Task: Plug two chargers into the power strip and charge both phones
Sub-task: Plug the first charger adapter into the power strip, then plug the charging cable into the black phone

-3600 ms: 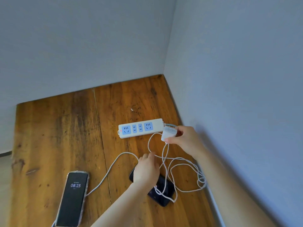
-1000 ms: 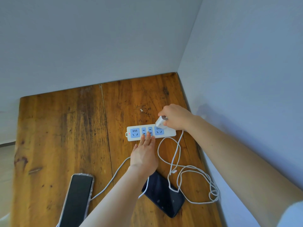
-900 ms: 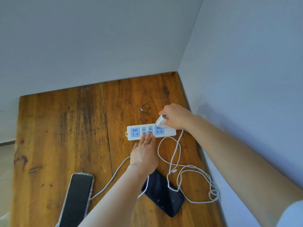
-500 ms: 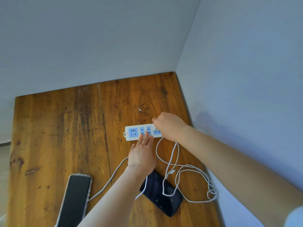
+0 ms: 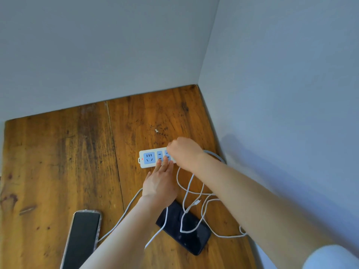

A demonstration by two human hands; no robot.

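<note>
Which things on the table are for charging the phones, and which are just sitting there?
For the job:
- power strip
- white cables
- black phone
- phone in the clear case
- left hand, steadying the strip
- right hand, over the strip's right end

Just there:
- wooden table
- grey walls

Wooden table (image 5: 58, 162) (scuffed), grey walls (image 5: 97, 45)

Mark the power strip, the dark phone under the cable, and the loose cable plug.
power strip (image 5: 149, 159): head view, left blue socket.
dark phone (image 5: 196, 237): head view, bare screen.
loose cable plug (image 5: 197, 202): head view, metal tip.
</note>
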